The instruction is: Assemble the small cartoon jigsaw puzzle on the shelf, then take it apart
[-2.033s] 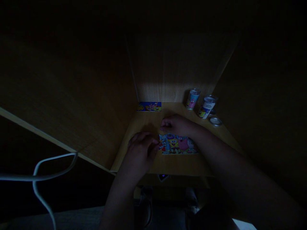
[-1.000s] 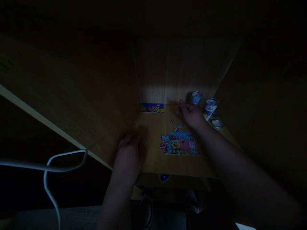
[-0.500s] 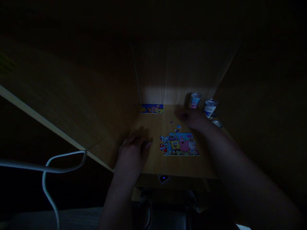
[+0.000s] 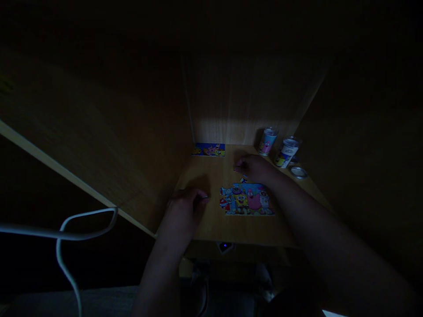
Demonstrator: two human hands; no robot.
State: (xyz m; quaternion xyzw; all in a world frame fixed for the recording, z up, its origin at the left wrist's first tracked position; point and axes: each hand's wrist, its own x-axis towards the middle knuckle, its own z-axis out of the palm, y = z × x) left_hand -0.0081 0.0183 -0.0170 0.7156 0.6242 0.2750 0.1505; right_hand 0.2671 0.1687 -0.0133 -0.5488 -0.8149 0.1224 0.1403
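Note:
A small cartoon jigsaw puzzle (image 4: 247,199) lies partly assembled on a dim wooden desk (image 4: 214,224). My right hand (image 4: 253,167) hovers just behind the puzzle's top edge, fingers curled over loose pieces; a tiny piece (image 4: 243,179) shows beside it. My left hand (image 4: 187,206) rests on the desk left of the puzzle, fingers bent down at a small piece. The dark hides what either hand holds.
A reference picture card (image 4: 209,149) leans at the back wall. Two small printed canisters (image 4: 266,141) (image 4: 286,152) stand at the back right, with a round lid (image 4: 298,172) near them. Wooden side panels enclose the desk. A white cable (image 4: 66,229) loops at the left.
My right hand reached back toward the canisters, then came forward to the loose pieces behind the puzzle. My left hand slid left off the puzzle and stayed on the desk.

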